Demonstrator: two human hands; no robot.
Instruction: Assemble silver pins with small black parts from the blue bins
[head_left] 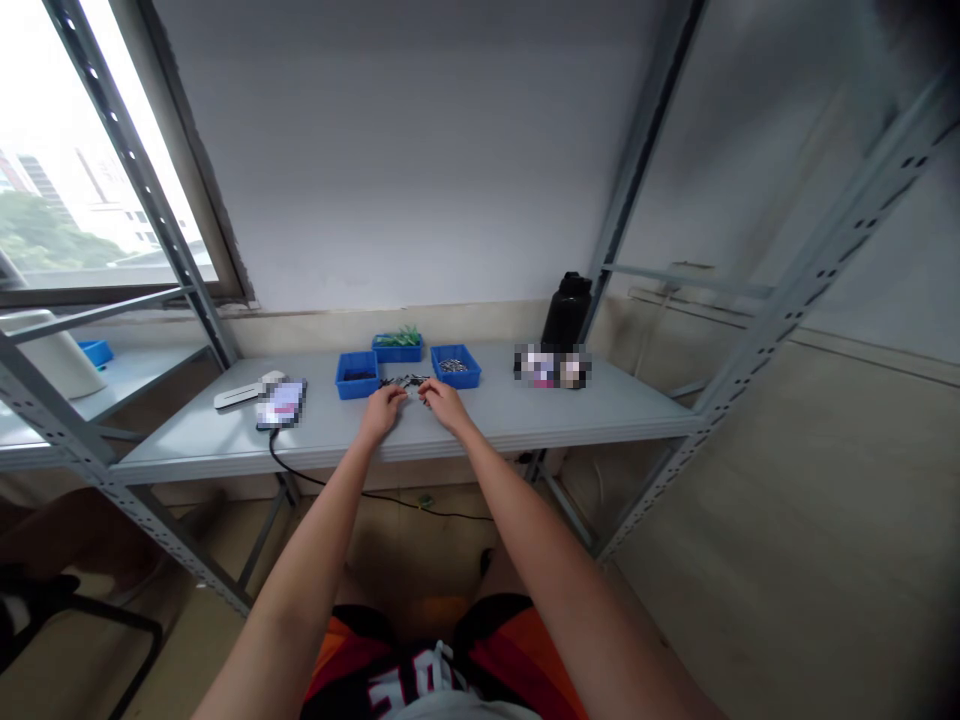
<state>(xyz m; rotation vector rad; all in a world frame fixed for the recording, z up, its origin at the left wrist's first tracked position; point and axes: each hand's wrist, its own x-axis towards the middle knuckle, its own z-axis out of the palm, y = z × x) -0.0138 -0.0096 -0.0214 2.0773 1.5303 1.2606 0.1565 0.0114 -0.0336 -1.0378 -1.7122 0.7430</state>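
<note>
Over the front half of the grey shelf table, my left hand (385, 408) has its fingertips pinched together; what sits in them is too small to name. My right hand (444, 402) faces it a short way to the right, also pinched, with a tiny dark piece showing at its fingertips. A loose pile of small dark and silvery parts (405, 381) lies just beyond both hands. Three blue bins surround the pile: the left bin (358, 390) holds dark bits, the back bin (398, 354) green strips, and the right bin (466, 381) small shiny metal pieces.
On the left lie a phone (282, 404) with a black cable (315, 480) hanging off the edge, and a white device (244, 395). A black bottle (568, 312) stands back right behind a blurred-out object (553, 367). Metal uprights (652, 130) frame the table; a person's legs show lower left.
</note>
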